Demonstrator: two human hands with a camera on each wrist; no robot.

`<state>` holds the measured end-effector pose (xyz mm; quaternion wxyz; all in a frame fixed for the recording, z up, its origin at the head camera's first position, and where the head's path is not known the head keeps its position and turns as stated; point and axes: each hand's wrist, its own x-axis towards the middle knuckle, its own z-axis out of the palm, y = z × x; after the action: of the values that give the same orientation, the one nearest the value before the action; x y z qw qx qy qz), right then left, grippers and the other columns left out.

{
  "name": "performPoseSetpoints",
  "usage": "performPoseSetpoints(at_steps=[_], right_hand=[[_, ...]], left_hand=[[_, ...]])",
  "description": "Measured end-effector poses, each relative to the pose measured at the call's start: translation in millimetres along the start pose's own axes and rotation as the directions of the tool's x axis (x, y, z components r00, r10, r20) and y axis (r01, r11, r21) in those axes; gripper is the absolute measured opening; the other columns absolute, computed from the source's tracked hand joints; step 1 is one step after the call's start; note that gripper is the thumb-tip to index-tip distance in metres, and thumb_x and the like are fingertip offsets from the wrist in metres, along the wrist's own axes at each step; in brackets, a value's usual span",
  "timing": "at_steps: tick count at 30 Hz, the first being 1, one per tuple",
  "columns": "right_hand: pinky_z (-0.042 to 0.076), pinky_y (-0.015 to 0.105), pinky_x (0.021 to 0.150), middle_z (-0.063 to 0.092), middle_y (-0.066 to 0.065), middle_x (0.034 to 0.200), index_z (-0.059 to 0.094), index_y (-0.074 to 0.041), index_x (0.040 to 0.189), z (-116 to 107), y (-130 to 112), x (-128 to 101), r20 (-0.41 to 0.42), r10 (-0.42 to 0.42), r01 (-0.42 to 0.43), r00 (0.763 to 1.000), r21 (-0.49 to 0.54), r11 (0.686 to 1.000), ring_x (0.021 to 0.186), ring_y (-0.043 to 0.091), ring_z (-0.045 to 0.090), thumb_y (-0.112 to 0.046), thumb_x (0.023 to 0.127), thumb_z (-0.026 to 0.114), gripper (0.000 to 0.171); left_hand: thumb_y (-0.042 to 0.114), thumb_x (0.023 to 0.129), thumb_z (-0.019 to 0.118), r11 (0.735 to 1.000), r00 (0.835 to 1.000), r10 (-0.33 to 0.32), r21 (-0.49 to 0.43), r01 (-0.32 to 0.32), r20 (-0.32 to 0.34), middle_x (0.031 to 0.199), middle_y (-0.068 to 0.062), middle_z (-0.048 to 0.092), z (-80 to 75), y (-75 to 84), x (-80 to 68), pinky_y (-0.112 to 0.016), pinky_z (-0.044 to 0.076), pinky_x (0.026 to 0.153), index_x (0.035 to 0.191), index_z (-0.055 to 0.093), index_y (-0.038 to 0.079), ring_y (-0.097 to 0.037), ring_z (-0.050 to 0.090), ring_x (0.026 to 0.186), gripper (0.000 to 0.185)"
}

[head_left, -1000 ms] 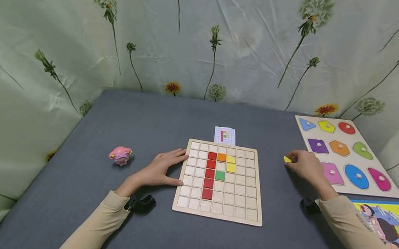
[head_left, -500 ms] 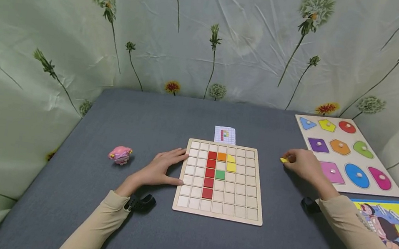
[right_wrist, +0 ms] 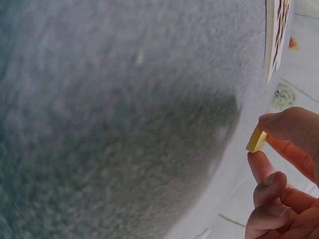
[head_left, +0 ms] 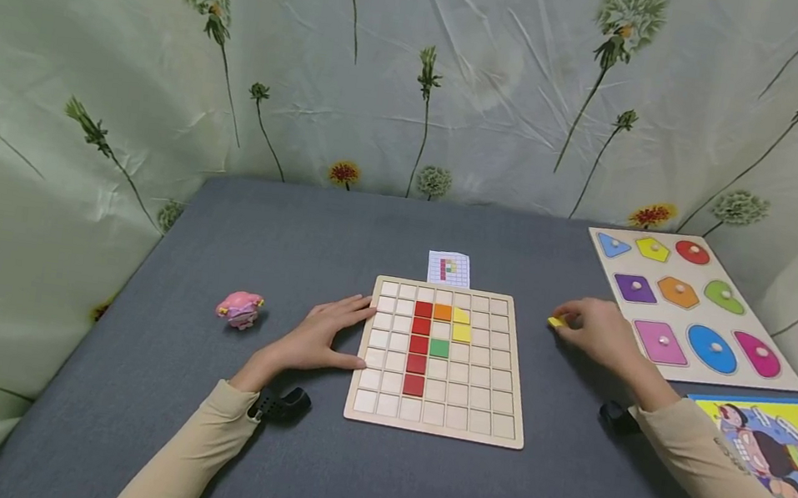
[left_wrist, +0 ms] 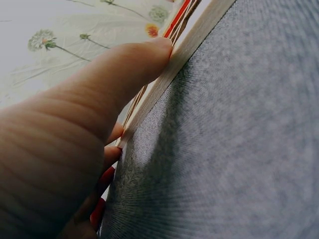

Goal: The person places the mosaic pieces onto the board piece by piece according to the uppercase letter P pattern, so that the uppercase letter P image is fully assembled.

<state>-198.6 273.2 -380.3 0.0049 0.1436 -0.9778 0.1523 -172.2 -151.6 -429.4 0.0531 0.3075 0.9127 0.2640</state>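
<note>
A square wooden grid board (head_left: 455, 420) lies on the grey cloth, holding white squares plus red tiles (head_left: 419, 344), an orange tile (head_left: 442, 312), yellow tiles (head_left: 460, 333) and a green tile (head_left: 440, 348). My left hand (head_left: 323, 336) rests along the board's left edge, fingers and thumb extended; the left wrist view shows the thumb (left_wrist: 134, 62) against that edge. Right of the board, my right hand (head_left: 603, 335) pinches a small yellow tile (right_wrist: 256, 139) between thumb and fingers, above the cloth. The tile's far side is hidden by the thumb.
A small printed pattern card (head_left: 449, 269) lies just behind the board. To the left is a pink toy figure (head_left: 239, 310). A knob puzzle board (head_left: 652, 308) with coloured shapes lies at right, and a colourful book (head_left: 788, 456) is partly under the right sleeve.
My right hand has moved a little to the left with the yellow tile, closer to the grid board. My left hand stays in place on the board's edge.
</note>
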Motion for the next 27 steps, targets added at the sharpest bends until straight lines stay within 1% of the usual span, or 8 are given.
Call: performPoseSetpoints(at_steps=[3,7,13,16,22,27], right_hand=[[0.044,0.031,0.059,0.068,0.015,0.088,0.07,-0.004,0.098,0,-4,-1,-0.011,-0.021,0.021,1.0,0.0,1.0,0.076,0.022,0.059,-0.012,0.079,0.066,0.021],[0.048,0.038,0.064,0.069,0.013,0.087,0.071,-0.005,0.096,1,-8,-3,-0.048,-0.057,0.057,0.997,-0.007,0.998,0.078,0.023,0.063,-0.013,0.079,0.066,0.019],[0.046,0.033,0.061,0.069,0.009,0.084,0.072,-0.007,0.093,3,-13,-5,-0.103,-0.119,0.119,0.988,-0.007,0.993,0.076,0.021,0.063,-0.012,0.077,0.068,0.016],[0.045,0.031,0.061,0.068,0.008,0.083,0.072,-0.008,0.092,3,-18,-7,-0.1,-0.13,0.13,0.987,-0.007,0.992,0.075,0.02,0.062,-0.012,0.077,0.069,0.016],[0.041,0.027,0.06,0.068,0.007,0.085,0.072,-0.009,0.094,5,-25,-9,-0.072,-0.114,0.114,0.991,0.004,0.993,0.075,0.017,0.059,-0.013,0.078,0.07,0.017],[0.042,0.028,0.06,0.068,0.007,0.085,0.072,-0.01,0.093,8,-31,-11,-0.062,-0.124,0.124,0.99,0.002,0.992,0.075,0.017,0.06,-0.013,0.078,0.07,0.016]], left_hand=[[0.043,0.075,0.072,1.0,1.0,-0.002,-0.004,0.002,0.002,0.153,-0.007,0.03,0.1,-0.4,-0.2,-0.055,0.021,0.109,0.143,0.035,0.015,-0.027,0.022,0.144,0.082],[0.042,0.075,0.072,1.0,1.0,-0.005,-0.009,0.005,0.003,0.153,-0.006,0.029,0.0,-0.2,-0.3,-0.055,0.021,0.109,0.143,0.035,0.015,-0.027,0.022,0.144,0.082],[0.042,0.075,0.073,1.0,1.0,-0.011,-0.003,0.011,0.009,0.153,-0.007,0.029,-0.5,0.9,0.2,-0.055,0.021,0.109,0.143,0.035,0.015,-0.027,0.022,0.144,0.083],[0.042,0.075,0.072,1.0,1.0,-0.014,-0.007,0.014,0.011,0.153,-0.007,0.029,-1.2,1.7,0.1,-0.055,0.021,0.109,0.143,0.035,0.014,-0.027,0.022,0.144,0.083],[0.042,0.075,0.072,1.0,1.0,0.003,-0.003,-0.003,-0.002,0.152,-0.009,0.031,-2.4,2.5,-0.4,-0.056,0.023,0.107,0.143,0.036,0.013,-0.03,0.024,0.143,0.082],[0.042,0.075,0.073,1.0,1.0,0.018,0.004,-0.018,-0.011,0.151,-0.01,0.031,-2.1,2.7,-0.6,-0.056,0.024,0.106,0.142,0.037,0.013,-0.031,0.025,0.142,0.082]])
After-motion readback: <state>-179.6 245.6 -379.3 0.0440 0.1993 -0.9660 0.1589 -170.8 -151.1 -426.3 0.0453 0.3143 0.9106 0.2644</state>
